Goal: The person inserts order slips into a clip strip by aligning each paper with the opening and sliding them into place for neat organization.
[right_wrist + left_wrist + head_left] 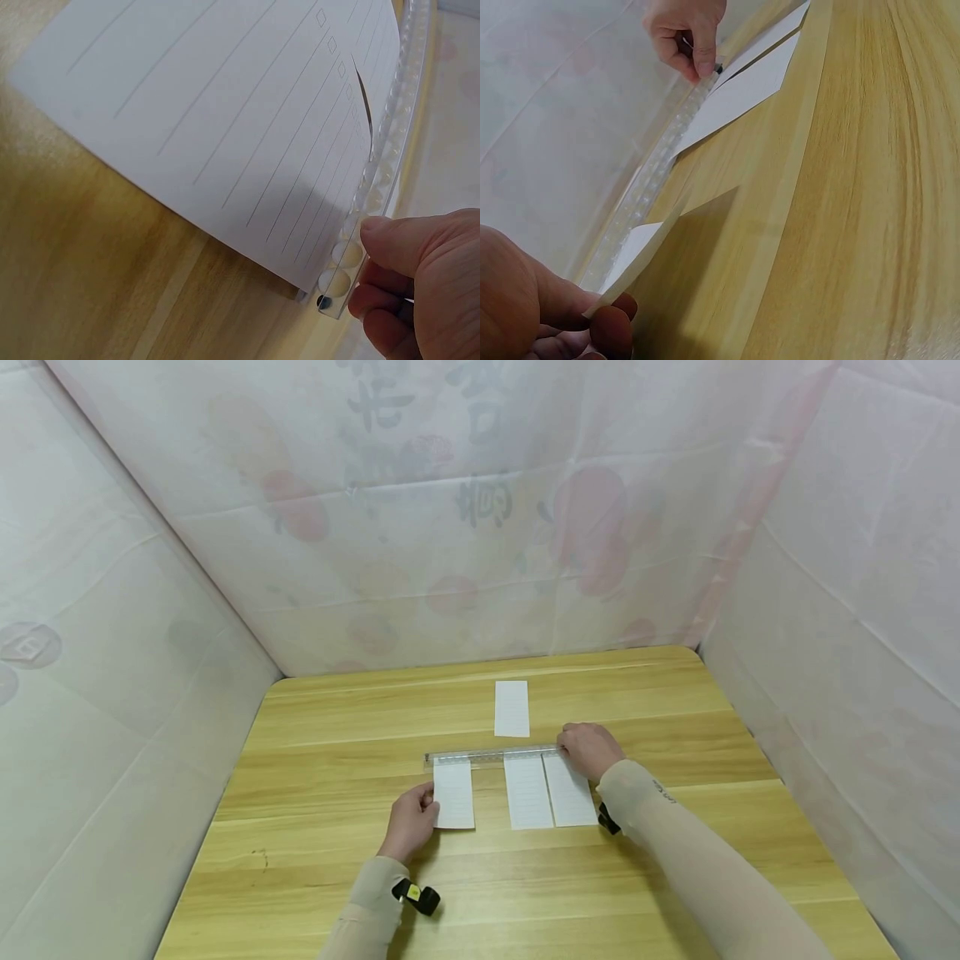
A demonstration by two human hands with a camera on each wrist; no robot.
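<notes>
My left hand pinches the left edge of a lined white paper slip between thumb and fingers. In the left wrist view that slip tilts up from the table at the held edge. A clear plastic ruler lies crosswise along the top edges of the slips. My right hand grips the ruler's right end, the thumb on its face, near a row of round holes. Just below the ruler, a middle slip and a right slip lie side by side with a narrow gap; the right hand partly covers the latter.
Another white slip lies flat beyond the ruler. The wooden table is enclosed by pale printed cloth walls at the back and both sides. A black wrist camera sits on the left forearm.
</notes>
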